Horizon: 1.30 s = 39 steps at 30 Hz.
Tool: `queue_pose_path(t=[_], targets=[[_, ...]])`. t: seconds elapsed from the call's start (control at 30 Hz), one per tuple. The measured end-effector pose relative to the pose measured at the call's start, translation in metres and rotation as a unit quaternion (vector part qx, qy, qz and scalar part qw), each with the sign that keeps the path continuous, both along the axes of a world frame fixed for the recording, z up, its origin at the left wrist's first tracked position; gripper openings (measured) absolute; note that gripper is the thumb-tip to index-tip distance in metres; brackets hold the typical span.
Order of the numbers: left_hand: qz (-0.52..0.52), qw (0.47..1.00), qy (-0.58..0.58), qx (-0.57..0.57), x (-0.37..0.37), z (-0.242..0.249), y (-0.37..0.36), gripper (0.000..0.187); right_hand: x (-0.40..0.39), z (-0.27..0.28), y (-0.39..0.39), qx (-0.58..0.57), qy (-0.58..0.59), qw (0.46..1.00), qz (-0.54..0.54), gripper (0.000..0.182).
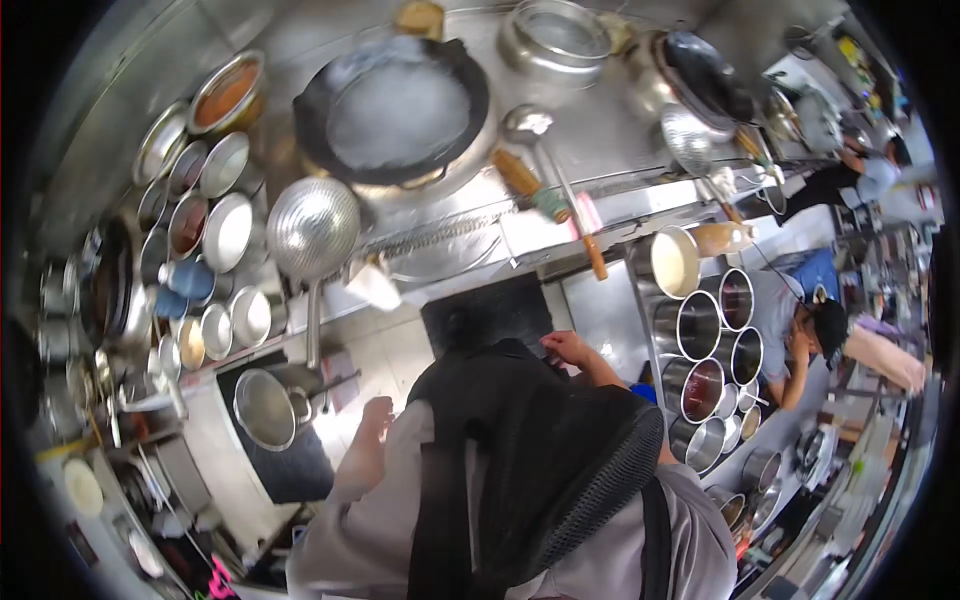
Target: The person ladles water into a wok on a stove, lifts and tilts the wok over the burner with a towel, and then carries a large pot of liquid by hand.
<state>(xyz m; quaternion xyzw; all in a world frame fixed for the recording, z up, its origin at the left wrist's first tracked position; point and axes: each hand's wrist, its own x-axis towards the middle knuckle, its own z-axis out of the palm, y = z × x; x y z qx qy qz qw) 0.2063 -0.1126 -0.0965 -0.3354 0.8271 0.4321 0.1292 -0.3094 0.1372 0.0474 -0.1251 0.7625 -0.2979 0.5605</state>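
Note:
Both of my hands hang at the sides of my body, in front of the stove. My left hand point(377, 416) is over the floor, somewhat blurred, with loosely bent fingers and nothing visible in it; nearest to it is a metal pot point(265, 410) with a handle. My right hand point(568, 349) is curled beside the black apron point(520, 400), with nothing visible in the fingers. Ahead, a large black wok point(400, 115) holds cloudy, steaming liquid. A perforated skimmer point(313, 230) and a ladle point(530, 125) with a wooden handle lie on the stove, apart from my hands.
Several bowls point(228, 232) stand at the left. Several steel containers point(698, 325) with sauces line the counter at the right. A co-worker point(790, 330) is beyond them, and another person point(880, 175) is farther back. A wide pot point(555, 40) stands at the back.

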Motion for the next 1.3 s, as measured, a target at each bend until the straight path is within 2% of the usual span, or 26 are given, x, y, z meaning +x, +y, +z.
queue_pose_path(t=[0.03, 0.07, 0.1, 0.13, 0.17, 0.23, 0.3, 0.37, 0.4, 0.43, 0.53, 0.57, 0.67, 0.73, 0.87, 0.9, 0.97, 1.03, 1.13, 1.17, 1.23, 1.3], targets=[[0.128, 0.986, 0.034, 0.102, -0.022, -0.006, -0.01, 0.017, -0.011, 0.006, -0.003, 0.012, -0.004, 1.0, -0.003, 0.025], [0.23, 0.958, 0.014, 0.174, -0.044, 0.003, -0.014, 0.018, -0.027, 0.011, 0.0, 0.025, -0.002, 0.999, -0.044, 0.025], [0.338, 0.912, 0.003, 0.232, -0.064, 0.011, -0.016, 0.019, -0.048, 0.013, 0.006, 0.042, -0.004, 0.996, -0.079, 0.025], [0.401, 0.866, 0.081, 0.287, -0.081, 0.016, -0.027, 0.016, -0.059, 0.015, 0.012, 0.056, -0.01, 0.992, -0.112, 0.025], [0.464, 0.829, 0.045, 0.309, -0.112, 0.044, -0.043, 0.02, -0.067, 0.023, 0.015, 0.083, -0.002, 0.992, -0.099, 0.024], [0.485, 0.82, 0.04, 0.3, -0.146, 0.067, -0.073, 0.028, -0.084, 0.038, 0.012, 0.116, -0.002, 0.989, -0.087, 0.025], [0.488, 0.818, 0.06, 0.299, -0.153, 0.059, -0.094, 0.032, -0.094, 0.043, 0.015, 0.14, -0.021, 0.986, -0.085, 0.028], [0.532, 0.799, 0.078, 0.269, -0.161, 0.072, -0.095, 0.034, -0.108, -0.004, 0.038, 0.048, 0.0, 0.999, -0.002, 0.024], [0.554, 0.787, 0.088, 0.256, -0.161, 0.077, -0.091, 0.034, -0.11, -0.008, 0.032, 0.058, -0.031, 0.997, -0.034, 0.024], [0.566, 0.779, 0.082, 0.255, -0.16, 0.081, -0.082, 0.034, -0.112, -0.013, 0.027, 0.068, -0.06, 0.994, -0.067, 0.025], [0.582, 0.77, 0.053, 0.255, -0.161, 0.095, -0.045, 0.032, -0.124, -0.05, 0.023, 0.037, 0.108, 0.986, 0.121, 0.027], [0.575, 0.775, 0.034, 0.26, -0.161, 0.096, -0.028, 0.032, -0.132, -0.088, 0.031, -0.02, 0.176, 0.968, 0.18, 0.028], [0.581, 0.775, -0.017, 0.249, -0.174, 0.111, 0.026, 0.028, -0.142, -0.099, 0.014, -0.017, 0.233, 0.945, 0.229, 0.028], [0.605, 0.76, -0.012, 0.237, -0.191, 0.127, 0.063, 0.028, -0.154, -0.115, 0.015, -0.037, 0.23, 0.933, 0.275, 0.029], [0.564, 0.799, -0.027, 0.207, -0.201, 0.143, 0.118, 0.032, -0.158, -0.126, 0.021, -0.009, 0.241, 0.907, 0.345, 0.033], [0.552, 0.814, -0.031, 0.178, -0.2, 0.148, 0.13, 0.034, -0.156, -0.118, 0.021, 0.033, 0.215, 0.912, 0.348, 0.037], [0.567, 0.811, 0.018, 0.145, -0.191, 0.151, 0.157, 0.035, -0.153, -0.142, 0.033, 0.024, 0.208, 0.904, 0.372, 0.041], [0.587, 0.798, 0.028, 0.132, -0.179, 0.143, 0.175, 0.038, -0.157, -0.144, 0.036, 0.015, 0.19, 0.901, 0.39, 0.048], [0.668, 0.729, 0.043, 0.143, -0.17, 0.153, 0.205, 0.041, -0.161, -0.133, 0.027, 0.057, 0.172, 0.879, 0.442, 0.052], [0.679, 0.716, 0.076, 0.142, -0.161, 0.14, 0.219, 0.041, -0.162, -0.129, 0.024, 0.045, 0.181, 0.871, 0.454, 0.053], [0.673, 0.718, 0.076, 0.162, -0.153, 0.131, 0.244, 0.041, -0.169, -0.14, 0.026, 0.019, 0.199, 0.857, 0.475, 0.056], [0.66, 0.728, 0.041, 0.182, -0.147, 0.133, 0.257, 0.041, -0.182, -0.175, 0.035, -0.036, 0.221, 0.814, 0.535, 0.057]])
